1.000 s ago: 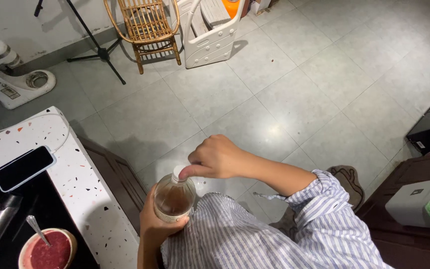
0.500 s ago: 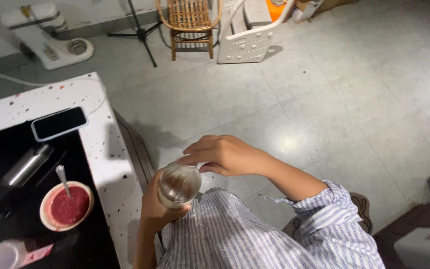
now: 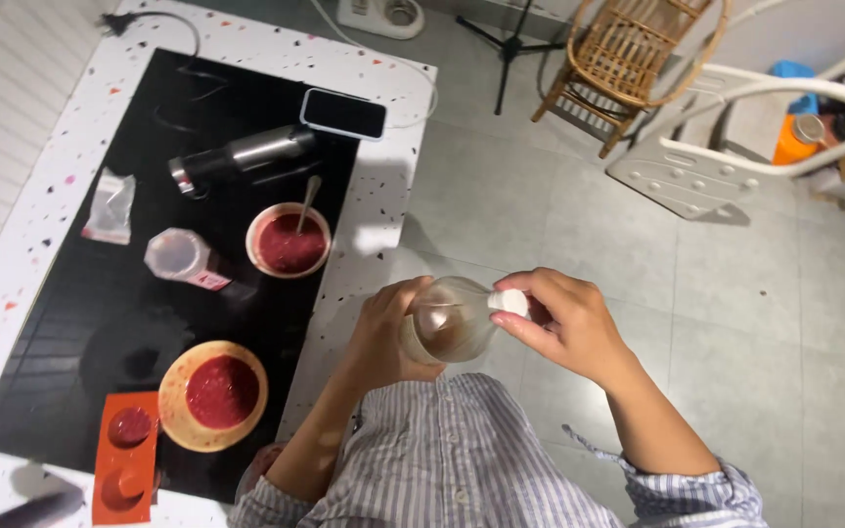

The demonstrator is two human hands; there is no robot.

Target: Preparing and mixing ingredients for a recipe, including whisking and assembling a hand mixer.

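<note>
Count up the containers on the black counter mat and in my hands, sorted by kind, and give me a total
Bowls of red mixture: 2
Bottles: 3, the clear bottle held by left hand and right hand, a plastic one, a steel flask
Orange moulds: 1
Total: 6

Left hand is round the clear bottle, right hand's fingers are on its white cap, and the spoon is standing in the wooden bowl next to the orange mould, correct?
Not quite. In the head view the left hand holds the clear bottle and the right hand pinches its white cap, but the spoon stands in the pink bowl, not the wooden bowl by the orange mould.
</note>
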